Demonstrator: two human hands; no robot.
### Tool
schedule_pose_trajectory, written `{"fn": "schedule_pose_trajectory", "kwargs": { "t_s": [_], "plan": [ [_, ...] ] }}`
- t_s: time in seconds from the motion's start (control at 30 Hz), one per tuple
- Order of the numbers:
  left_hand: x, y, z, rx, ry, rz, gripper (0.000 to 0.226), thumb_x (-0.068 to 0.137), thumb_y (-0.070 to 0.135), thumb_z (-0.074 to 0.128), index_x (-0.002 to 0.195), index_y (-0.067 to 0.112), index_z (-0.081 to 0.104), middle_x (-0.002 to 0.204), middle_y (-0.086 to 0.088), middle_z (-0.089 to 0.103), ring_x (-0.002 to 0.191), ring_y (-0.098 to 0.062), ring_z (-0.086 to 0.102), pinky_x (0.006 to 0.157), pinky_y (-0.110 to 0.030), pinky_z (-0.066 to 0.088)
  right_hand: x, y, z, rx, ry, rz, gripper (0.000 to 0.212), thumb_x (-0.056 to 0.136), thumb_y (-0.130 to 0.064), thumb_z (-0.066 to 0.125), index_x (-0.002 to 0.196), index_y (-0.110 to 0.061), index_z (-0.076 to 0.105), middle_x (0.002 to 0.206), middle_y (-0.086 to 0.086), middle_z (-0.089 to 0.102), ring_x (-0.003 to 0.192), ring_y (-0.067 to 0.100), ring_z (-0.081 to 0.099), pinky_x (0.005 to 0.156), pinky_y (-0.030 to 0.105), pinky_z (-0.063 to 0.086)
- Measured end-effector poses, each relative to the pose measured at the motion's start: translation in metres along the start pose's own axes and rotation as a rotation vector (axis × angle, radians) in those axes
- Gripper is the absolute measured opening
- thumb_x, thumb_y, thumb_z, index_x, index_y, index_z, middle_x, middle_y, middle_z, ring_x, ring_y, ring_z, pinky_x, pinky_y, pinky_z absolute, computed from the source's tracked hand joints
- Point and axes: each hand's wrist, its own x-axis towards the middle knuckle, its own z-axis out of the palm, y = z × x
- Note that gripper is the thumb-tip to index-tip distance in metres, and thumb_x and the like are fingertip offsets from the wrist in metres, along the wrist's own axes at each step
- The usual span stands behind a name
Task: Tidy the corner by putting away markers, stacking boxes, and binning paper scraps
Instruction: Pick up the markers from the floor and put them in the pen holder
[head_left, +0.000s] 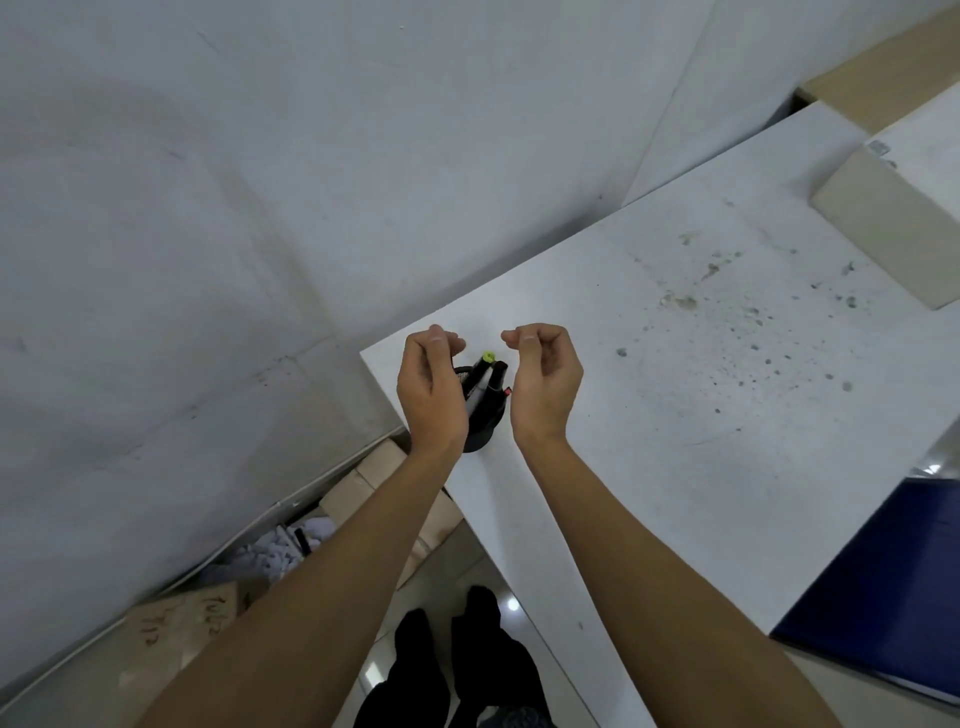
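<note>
A black mesh pen holder stands near the corner of the white table. Several markers stand in it, one with a yellow-green cap. My left hand hovers just left of the holder, fingers curled loosely and holding nothing. My right hand hovers just right of it, also loosely curled and empty. Both hands partly hide the holder's sides. On the floor below the table corner lie cardboard boxes and white paper scraps.
A beige box lies at the table's far right. A dark blue folder overhangs the near right edge. The grey wall fills the left. Another scribbled cardboard box sits on the floor; my legs stand beside the table.
</note>
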Motion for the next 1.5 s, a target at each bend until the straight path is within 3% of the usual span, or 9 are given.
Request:
{"fn": "schedule_pose_trajectory", "kwargs": {
  "t_s": [0.2, 0.33, 0.73, 0.83, 0.97, 1.17, 1.27, 1.37, 1.5],
  "plan": [
    [-0.008, 0.006, -0.007, 0.152, -0.021, 0.028, 0.037, 0.102, 0.02, 0.038, 0.082, 0.008, 0.068, 0.086, 0.004, 0.072, 0.09, -0.005, 0.066, 0.085, -0.021, 0.048, -0.009, -0.007, -0.002, -0.113, -0.023, -0.108, 0.013, 0.091, -0.02, 0.051, 0.087, -0.013, 0.061, 0.088, -0.005, 0.069, 0.092, 0.016, 0.064, 0.093, 0.042, 0.05],
    [-0.021, 0.003, -0.013, 0.256, -0.118, 0.066, 0.034, 0.102, 0.021, 0.042, 0.087, 0.017, 0.072, 0.091, 0.013, 0.074, 0.095, 0.002, 0.066, 0.091, -0.028, 0.051, -0.019, -0.012, -0.005, -0.14, -0.063, -0.138, 0.023, 0.087, -0.033, 0.049, 0.087, -0.014, 0.061, 0.087, -0.005, 0.067, 0.091, 0.015, 0.062, 0.089, 0.037, 0.049],
    [-0.049, 0.034, -0.03, 0.154, 0.032, 0.09, 0.038, 0.101, 0.018, 0.043, 0.075, 0.024, 0.07, 0.083, 0.006, 0.073, 0.087, -0.007, 0.068, 0.075, -0.005, 0.043, -0.044, -0.034, -0.012, -0.105, -0.206, -0.088, 0.009, 0.095, -0.014, 0.059, 0.087, -0.012, 0.063, 0.076, -0.006, 0.067, 0.072, 0.01, 0.063, 0.069, 0.027, 0.054],
    [-0.059, 0.033, -0.047, 0.177, 0.041, 0.083, 0.037, 0.102, 0.02, 0.043, 0.076, 0.028, 0.069, 0.082, 0.004, 0.073, 0.085, -0.007, 0.067, 0.08, -0.016, 0.048, -0.056, -0.037, -0.012, -0.094, -0.254, -0.069, 0.01, 0.096, -0.016, 0.059, 0.087, -0.013, 0.064, 0.072, -0.004, 0.066, 0.069, 0.011, 0.064, 0.069, 0.029, 0.054],
    [-0.073, 0.026, -0.08, 0.196, 0.069, 0.066, 0.034, 0.102, 0.023, 0.043, 0.082, 0.026, 0.07, 0.081, 0.008, 0.073, 0.087, -0.02, 0.067, 0.089, -0.035, 0.052, -0.082, -0.039, -0.01, -0.1, -0.315, -0.045, 0.011, 0.097, -0.015, 0.059, 0.089, -0.009, 0.064, 0.075, 0.003, 0.067, 0.069, 0.008, 0.062, 0.068, 0.016, 0.05],
    [-0.102, 0.022, -0.143, 0.207, 0.111, 0.059, 0.035, 0.104, 0.026, 0.041, 0.087, 0.021, 0.071, 0.082, 0.007, 0.073, 0.083, -0.006, 0.066, 0.085, -0.018, 0.045, -0.139, -0.029, -0.001, -0.141, -0.411, -0.035, 0.012, 0.096, -0.018, 0.06, 0.087, -0.01, 0.064, 0.077, 0.01, 0.066, 0.076, 0.027, 0.065, 0.071, 0.034, 0.054],
    [-0.12, 0.021, -0.185, 0.206, 0.135, 0.051, 0.035, 0.104, 0.025, 0.041, 0.088, 0.018, 0.071, 0.081, 0.006, 0.073, 0.081, -0.005, 0.066, 0.09, -0.018, 0.046, -0.184, -0.03, 0.004, -0.125, -0.443, -0.029, 0.015, 0.097, -0.014, 0.059, 0.085, -0.006, 0.063, 0.071, 0.009, 0.064, 0.067, 0.018, 0.061, 0.064, 0.026, 0.05],
    [-0.138, 0.019, -0.229, 0.202, 0.161, 0.068, 0.035, 0.104, 0.023, 0.042, 0.086, 0.016, 0.071, 0.08, 0.003, 0.073, 0.079, 0.001, 0.065, 0.081, -0.004, 0.041, -0.225, -0.026, 0.012, -0.128, -0.499, 0.001, 0.015, 0.098, -0.014, 0.058, 0.083, -0.011, 0.063, 0.067, -0.001, 0.063, 0.062, 0.006, 0.059, 0.063, 0.019, 0.049],
    [-0.158, 0.013, -0.29, 0.214, 0.185, 0.055, 0.03, 0.102, 0.019, 0.046, 0.086, 0.015, 0.071, 0.081, -0.001, 0.073, 0.079, 0.007, 0.064, 0.075, -0.001, 0.042, -0.274, -0.01, 0.022, -0.158, -0.624, 0.091, 0.012, 0.097, -0.017, 0.059, 0.091, -0.01, 0.067, 0.072, 0.001, 0.069, 0.062, 0.015, 0.061, 0.057, 0.025, 0.05]
  ]
}}
